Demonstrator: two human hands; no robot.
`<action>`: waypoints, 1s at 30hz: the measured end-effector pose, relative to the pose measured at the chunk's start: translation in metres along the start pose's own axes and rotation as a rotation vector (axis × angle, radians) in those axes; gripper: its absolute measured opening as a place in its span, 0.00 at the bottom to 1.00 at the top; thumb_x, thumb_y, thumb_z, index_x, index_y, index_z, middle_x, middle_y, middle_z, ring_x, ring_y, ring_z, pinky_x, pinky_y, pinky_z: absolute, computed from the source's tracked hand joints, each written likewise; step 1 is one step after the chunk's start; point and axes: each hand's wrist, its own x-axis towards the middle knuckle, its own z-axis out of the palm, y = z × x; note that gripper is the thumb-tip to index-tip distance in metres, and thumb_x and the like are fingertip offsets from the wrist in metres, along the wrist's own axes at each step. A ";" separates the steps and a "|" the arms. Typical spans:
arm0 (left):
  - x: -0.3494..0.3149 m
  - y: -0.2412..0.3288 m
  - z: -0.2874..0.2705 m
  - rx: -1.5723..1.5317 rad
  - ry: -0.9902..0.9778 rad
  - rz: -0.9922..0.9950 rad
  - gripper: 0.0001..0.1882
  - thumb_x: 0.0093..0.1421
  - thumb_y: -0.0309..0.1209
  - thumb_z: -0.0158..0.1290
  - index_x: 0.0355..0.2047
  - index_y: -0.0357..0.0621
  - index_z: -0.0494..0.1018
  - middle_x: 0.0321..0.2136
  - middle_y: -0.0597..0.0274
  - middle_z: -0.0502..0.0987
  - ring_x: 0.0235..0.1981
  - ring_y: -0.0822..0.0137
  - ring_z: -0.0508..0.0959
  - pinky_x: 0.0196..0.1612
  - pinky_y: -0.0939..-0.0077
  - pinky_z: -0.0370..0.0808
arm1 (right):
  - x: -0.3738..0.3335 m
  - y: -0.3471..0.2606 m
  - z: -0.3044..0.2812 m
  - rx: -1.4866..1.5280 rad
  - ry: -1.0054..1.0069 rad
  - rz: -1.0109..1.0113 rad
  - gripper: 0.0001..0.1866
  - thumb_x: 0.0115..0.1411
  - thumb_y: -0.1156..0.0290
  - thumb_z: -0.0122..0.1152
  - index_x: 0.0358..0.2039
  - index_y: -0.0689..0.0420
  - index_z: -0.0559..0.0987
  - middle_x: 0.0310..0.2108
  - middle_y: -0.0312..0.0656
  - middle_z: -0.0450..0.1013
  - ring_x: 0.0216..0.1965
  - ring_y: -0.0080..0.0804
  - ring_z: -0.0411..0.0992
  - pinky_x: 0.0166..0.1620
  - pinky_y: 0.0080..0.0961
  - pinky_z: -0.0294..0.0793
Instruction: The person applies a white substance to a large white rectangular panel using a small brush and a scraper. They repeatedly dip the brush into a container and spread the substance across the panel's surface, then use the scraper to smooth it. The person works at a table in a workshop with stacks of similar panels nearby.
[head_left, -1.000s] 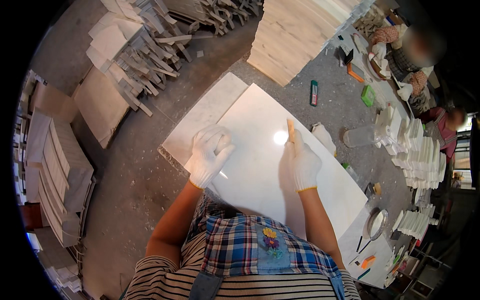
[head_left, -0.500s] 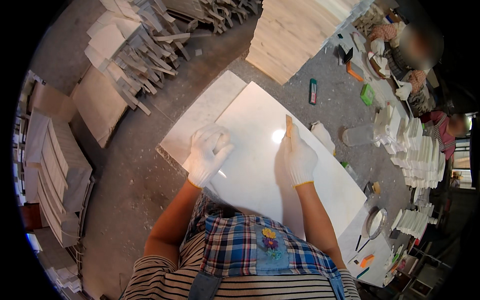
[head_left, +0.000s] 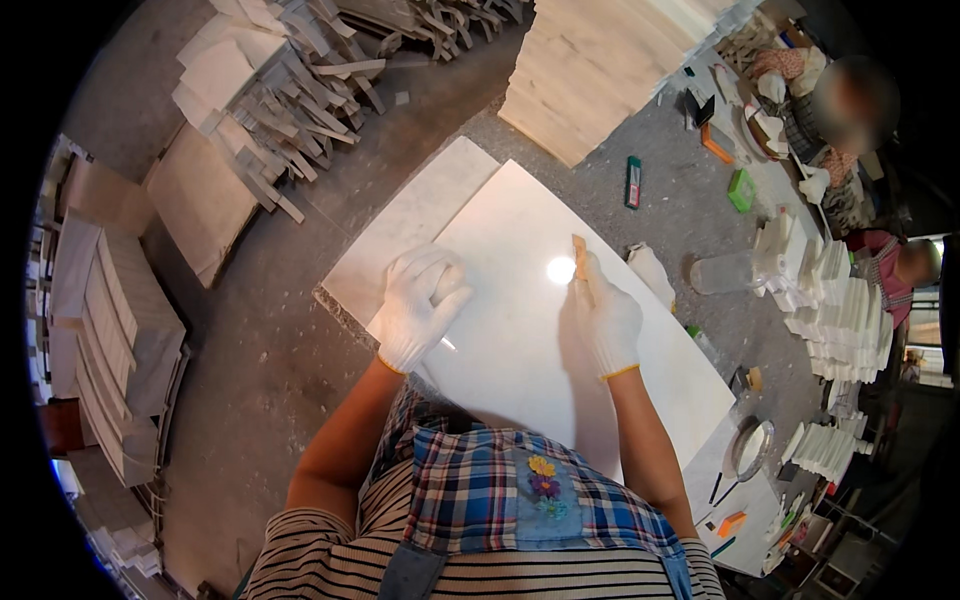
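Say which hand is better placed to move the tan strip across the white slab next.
Right, most likely: the right hand grips the tan strip over the white slab. The left hand lies at the slab's left edge, apart from the strip.

White slab [head_left: 500, 330] and tan strip [head_left: 579, 248]
Slab: glossy, lying flat, one corner pointing away. Strip: short, narrow, near slab's right edge.

The gloved right hand [head_left: 608, 322] is holding a flat tan piece [head_left: 580, 256] over a white slab [head_left: 510, 260]; the gloved left hand [head_left: 418, 305] is resting near the slab's left edge, fingers curling.
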 end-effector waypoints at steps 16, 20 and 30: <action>-0.010 -0.011 0.001 0.056 -0.068 -0.101 0.16 0.52 0.32 0.69 0.40 0.42 0.83 0.46 0.60 0.84 0.55 0.53 0.78 0.60 0.57 0.74 | 0.019 0.043 0.001 -0.042 0.087 -0.203 0.22 0.70 0.60 0.63 0.64 0.38 0.80 0.28 0.50 0.78 0.31 0.51 0.78 0.37 0.42 0.75; -0.010 -0.011 0.002 0.057 -0.066 -0.108 0.17 0.51 0.32 0.70 0.41 0.42 0.83 0.47 0.60 0.84 0.55 0.53 0.78 0.61 0.57 0.74 | 0.023 0.058 0.013 0.007 0.032 -0.191 0.23 0.70 0.59 0.63 0.65 0.35 0.80 0.26 0.49 0.77 0.29 0.51 0.76 0.35 0.44 0.74; -0.010 -0.010 0.000 0.054 -0.047 -0.098 0.17 0.51 0.33 0.70 0.40 0.41 0.83 0.47 0.58 0.84 0.55 0.52 0.78 0.60 0.57 0.74 | 0.015 0.044 -0.011 -0.058 -0.109 -0.209 0.22 0.70 0.61 0.62 0.64 0.39 0.82 0.27 0.50 0.77 0.30 0.51 0.78 0.37 0.44 0.75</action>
